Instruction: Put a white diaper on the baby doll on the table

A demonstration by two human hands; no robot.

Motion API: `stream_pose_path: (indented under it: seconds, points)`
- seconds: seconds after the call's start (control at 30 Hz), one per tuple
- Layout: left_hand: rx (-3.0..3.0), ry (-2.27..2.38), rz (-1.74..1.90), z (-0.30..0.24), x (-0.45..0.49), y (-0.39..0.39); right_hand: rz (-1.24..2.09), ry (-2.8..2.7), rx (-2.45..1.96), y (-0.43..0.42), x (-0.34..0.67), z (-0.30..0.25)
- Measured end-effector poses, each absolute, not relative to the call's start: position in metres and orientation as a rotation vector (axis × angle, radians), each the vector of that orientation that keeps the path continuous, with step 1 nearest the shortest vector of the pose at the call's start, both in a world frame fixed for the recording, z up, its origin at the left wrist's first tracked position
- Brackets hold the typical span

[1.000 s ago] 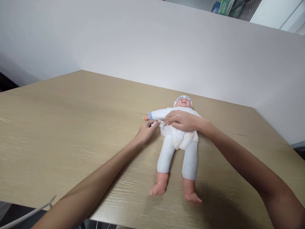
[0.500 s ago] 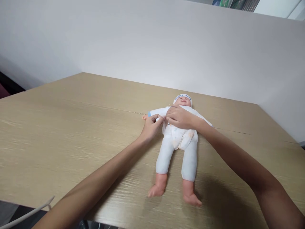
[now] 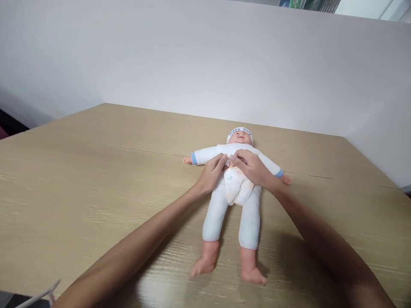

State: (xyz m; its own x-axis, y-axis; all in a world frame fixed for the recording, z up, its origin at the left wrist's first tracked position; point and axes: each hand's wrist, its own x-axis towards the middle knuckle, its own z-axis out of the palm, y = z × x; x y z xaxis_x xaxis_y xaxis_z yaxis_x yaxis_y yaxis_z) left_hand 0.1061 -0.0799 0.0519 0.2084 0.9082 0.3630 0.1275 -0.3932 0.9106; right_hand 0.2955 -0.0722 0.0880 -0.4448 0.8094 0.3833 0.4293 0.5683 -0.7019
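Over the waist of the doll (image 3: 220, 201), your left hand (image 3: 211, 174) and right hand (image 3: 252, 167) sit close together at the upper front edge of its white diaper (image 3: 236, 186), fingers curled inward, though whether they pinch the diaper you cannot tell. Face up, the doll lies on the wooden table (image 3: 112, 179), a lettered headband (image 3: 240, 130) around its head, a pale wall (image 3: 180, 60) rising beyond it.
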Motion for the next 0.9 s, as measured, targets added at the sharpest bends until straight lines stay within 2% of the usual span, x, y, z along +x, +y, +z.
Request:
stream_pose_path:
  seconds: [0.23,0.47,0.73,0.8,0.9]
  points:
    - [1.742,0.877,1.302,0.032,0.097,-0.069,0.563,-2.029,-1.114,-0.067,0.291,0.076]
    - [1.766,1.090,1.330,0.016,0.086,-0.060,0.769,-2.031,-1.122,-0.066,0.298,0.082]
    - [1.770,1.142,1.388,0.011,0.084,-0.059,0.631,-1.958,-1.100,-0.060,0.298,0.070]
    - [1.743,1.209,1.449,0.021,0.086,-0.072,0.539,-1.942,-1.088,-0.061,0.299,0.068]
    - [1.778,1.263,1.488,0.040,0.084,-0.104,0.210,-1.905,-1.002,-0.078,0.301,0.072]
